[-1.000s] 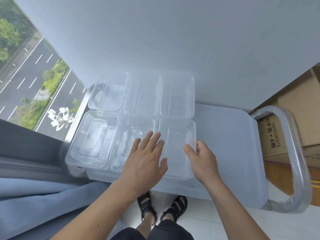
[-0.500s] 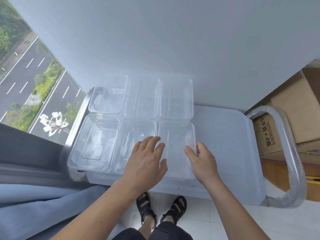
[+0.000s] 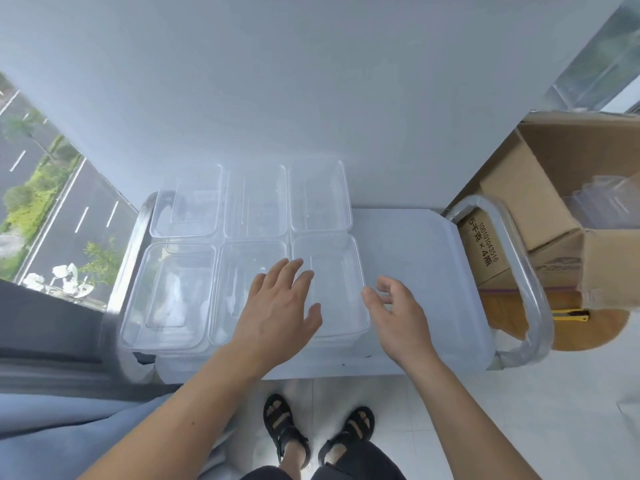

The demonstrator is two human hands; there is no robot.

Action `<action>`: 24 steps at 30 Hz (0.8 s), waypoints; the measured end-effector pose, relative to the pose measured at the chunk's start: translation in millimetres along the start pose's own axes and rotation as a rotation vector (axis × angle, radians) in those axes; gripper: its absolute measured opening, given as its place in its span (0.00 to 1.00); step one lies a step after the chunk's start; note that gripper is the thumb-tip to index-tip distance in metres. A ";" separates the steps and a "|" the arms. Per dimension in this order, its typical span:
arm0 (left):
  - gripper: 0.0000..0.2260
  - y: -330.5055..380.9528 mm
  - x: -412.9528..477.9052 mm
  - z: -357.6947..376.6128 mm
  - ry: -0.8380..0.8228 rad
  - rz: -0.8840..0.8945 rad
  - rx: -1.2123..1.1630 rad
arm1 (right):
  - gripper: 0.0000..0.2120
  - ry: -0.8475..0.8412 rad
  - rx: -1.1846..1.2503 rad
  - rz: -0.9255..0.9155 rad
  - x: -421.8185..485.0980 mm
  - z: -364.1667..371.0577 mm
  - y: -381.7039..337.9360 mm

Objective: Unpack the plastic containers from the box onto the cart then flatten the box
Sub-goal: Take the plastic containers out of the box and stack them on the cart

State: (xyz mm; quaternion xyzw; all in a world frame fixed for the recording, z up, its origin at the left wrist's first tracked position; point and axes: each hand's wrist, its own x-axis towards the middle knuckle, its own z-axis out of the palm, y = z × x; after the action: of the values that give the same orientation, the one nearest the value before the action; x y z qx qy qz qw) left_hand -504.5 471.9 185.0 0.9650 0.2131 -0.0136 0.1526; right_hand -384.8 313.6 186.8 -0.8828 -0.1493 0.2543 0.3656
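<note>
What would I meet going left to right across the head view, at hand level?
Window, cart's left handle, near-left clear container, left hand, right hand, bare cart deck, cart's right handle, open cardboard box.

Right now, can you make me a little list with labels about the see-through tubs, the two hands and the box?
on the cart: six clear containers, in two rows of three
cart: pale grey, containers on its left part
left hand: open, fingers spread over the near containers
right hand: fingers loosely curled, holds nothing, beside the near right container
cardboard box: open, right of the cart, leftover containers inside
</note>
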 end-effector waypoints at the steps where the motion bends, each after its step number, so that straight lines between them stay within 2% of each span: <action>1: 0.29 6.0 0.8 -3.8 0.005 -0.002 -0.014 | 0.25 0.009 -0.004 -0.013 -4.3 -5.6 1.6; 6: 0.35 53.7 -3.9 -23.7 0.054 0.042 -0.087 | 0.25 0.067 -0.017 -0.073 -25.5 -45.1 14.7; 10: 0.37 108.9 -13.8 -29.7 0.032 0.069 -0.167 | 0.25 0.148 0.008 -0.122 -50.1 -90.7 39.0; 14: 0.35 182.4 -25.7 -25.5 0.054 0.111 -0.194 | 0.26 0.217 -0.013 -0.161 -83.4 -148.1 76.7; 18: 0.28 259.9 -38.2 -13.7 0.025 0.182 -0.194 | 0.26 0.268 -0.104 -0.178 -117.5 -205.1 124.5; 24: 0.32 351.0 -38.9 4.3 -0.001 0.296 -0.215 | 0.27 0.356 -0.181 -0.128 -157.5 -275.2 189.8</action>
State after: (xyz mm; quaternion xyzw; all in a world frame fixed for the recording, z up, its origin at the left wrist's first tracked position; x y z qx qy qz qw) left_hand -393.9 152.1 285.8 0.9639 0.0690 0.0314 0.2552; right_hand -346.6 -44.6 269.5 -0.9318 -0.1606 0.0561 0.3207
